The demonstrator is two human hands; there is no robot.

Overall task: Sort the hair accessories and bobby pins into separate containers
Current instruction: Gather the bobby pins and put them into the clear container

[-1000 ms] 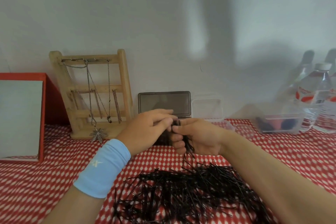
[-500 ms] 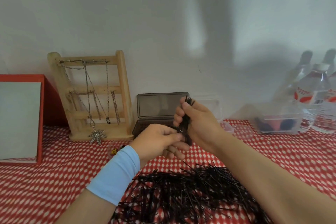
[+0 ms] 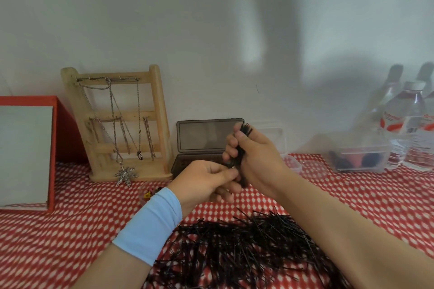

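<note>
Gripping an upright bundle of bobby pins [image 3: 240, 152] in front of the open dark box [image 3: 206, 135], the right hand [image 3: 258, 157] curls round its middle and the left hand [image 3: 204, 180] pinches its lower end; light, stiff and slick, the pins probably need squeezing mid-length to stop them sliding.

A loose pile of black bobby pins [image 3: 234, 248] sprawls on the red-checked counter [image 3: 70, 230], the pins crossing every way. A tight bundle of bobby pins [image 3: 242, 148] stands nearly upright in the right hand [image 3: 260, 162], its ends poking out above the thumb; the left hand [image 3: 204, 180] pinches its lower end. Behind them a smoky dark box [image 3: 206, 138] sits with its lid raised. Far right, a clear tub [image 3: 359, 148] holds blurred red and dark hair accessories [image 3: 373, 159]
</note>
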